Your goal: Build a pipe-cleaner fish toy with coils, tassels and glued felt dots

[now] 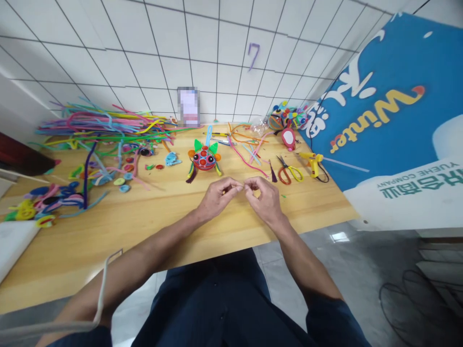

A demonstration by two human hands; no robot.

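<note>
Two eyes are already on the toy, one tassel lies apart, and left hand and right hand pinch closed, contents unclear.

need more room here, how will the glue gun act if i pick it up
The glue gun probably feels stiff, given its hard-looking yellow body. The long pale stick out its back may snag. The black cord curves loosely, so likely trails floppily.

The left hand and right hand pinched close together near a figure (green-topped); scissors lay by a glue gun.
</note>
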